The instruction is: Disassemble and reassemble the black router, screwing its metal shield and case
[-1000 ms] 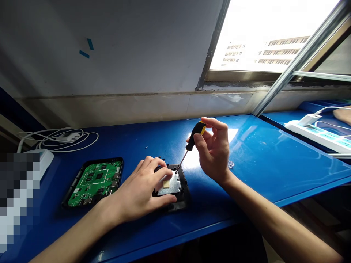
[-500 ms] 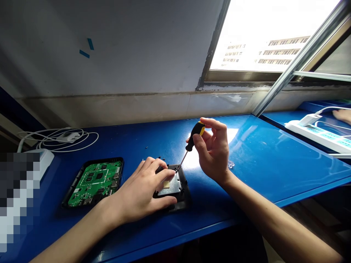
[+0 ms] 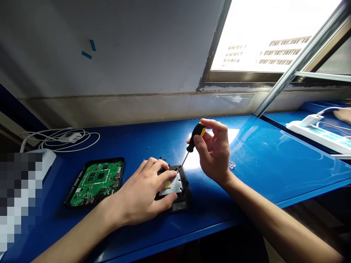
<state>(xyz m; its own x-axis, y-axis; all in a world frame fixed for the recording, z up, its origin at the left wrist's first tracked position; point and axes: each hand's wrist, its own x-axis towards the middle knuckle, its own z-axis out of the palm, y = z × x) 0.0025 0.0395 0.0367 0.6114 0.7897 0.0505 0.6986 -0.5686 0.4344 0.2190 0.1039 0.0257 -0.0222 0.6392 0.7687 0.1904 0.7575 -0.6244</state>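
My right hand point(image 3: 215, 153) grips a black and yellow screwdriver point(image 3: 195, 137), tilted, its tip down at the top right corner of a black plastic cover point(image 3: 185, 188). A silver metal plate point(image 3: 175, 185) with a small yellowish pad point(image 3: 167, 185) lies in that cover. Across the cover's left side, my left hand point(image 3: 146, 190) holds it against the table, index finger near the screwdriver tip and thumb along the lower edge. Several small dark screws point(image 3: 161, 157) lie just beyond. To the left rests a black case half point(image 3: 66, 195) with a green circuit board point(image 3: 94, 179).
A white cable with a plug point(image 3: 71, 137) lies coiled at the back left of the blue table point(image 3: 263, 164). Small clear pieces point(image 3: 232, 164) lie behind my right wrist. On the right are a metal post point(image 3: 276, 76), a white power strip point(image 3: 323, 136) and another person's blurred hand point(image 3: 344, 116).
The whole view has shifted slightly to the right. Both hands, the screwdriver and the cover keep nearly the same places relative to one another. The other person's hand at the far right has moved a little.
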